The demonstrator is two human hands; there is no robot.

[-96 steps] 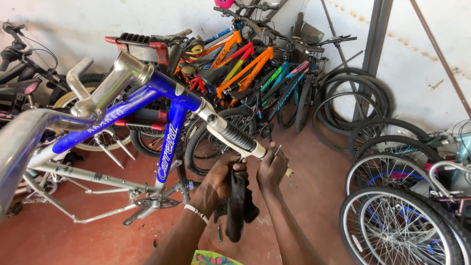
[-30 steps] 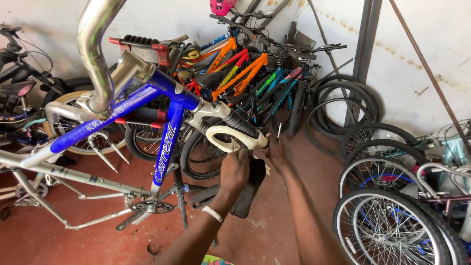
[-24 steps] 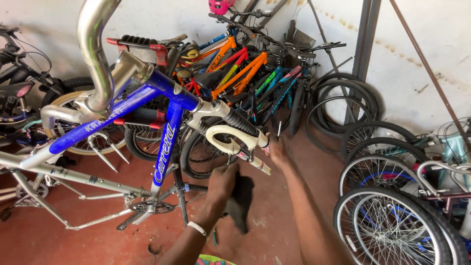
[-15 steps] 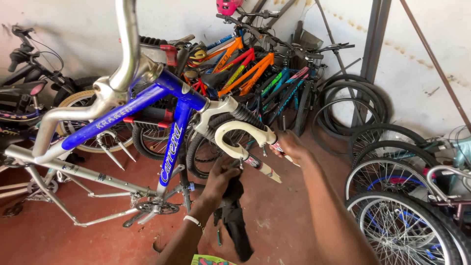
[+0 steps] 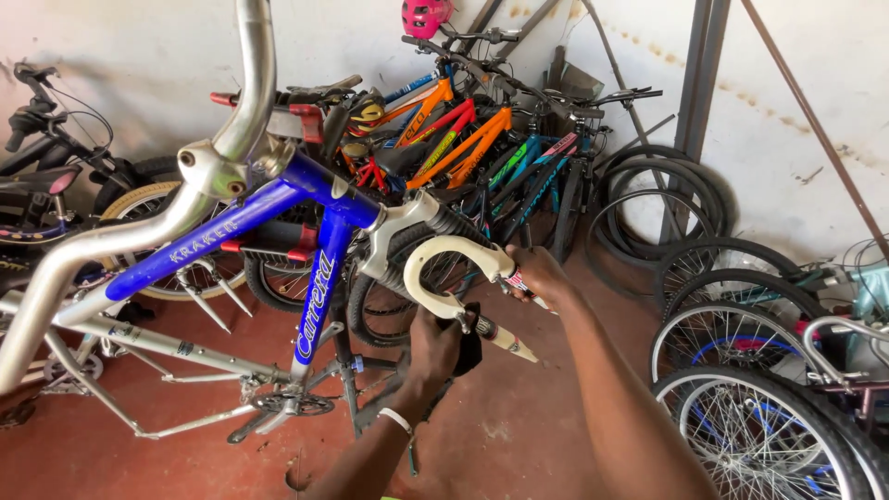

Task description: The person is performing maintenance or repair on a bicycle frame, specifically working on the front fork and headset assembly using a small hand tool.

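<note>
Between both hands, fork [image 5: 443, 268] legs down-right

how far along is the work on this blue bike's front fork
Done: the blue bike frame sits raised with its front wheel off, so the white suspension fork is bare. In hand: the right hand grips one fork leg, and the left hand presses a dark cloth against the other. Left: no wheel is fitted, and spare wheels stand nearby.

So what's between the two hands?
In the head view, the cream fork arch curves between the left hand and right hand, with a dark rag by the left.
</note>
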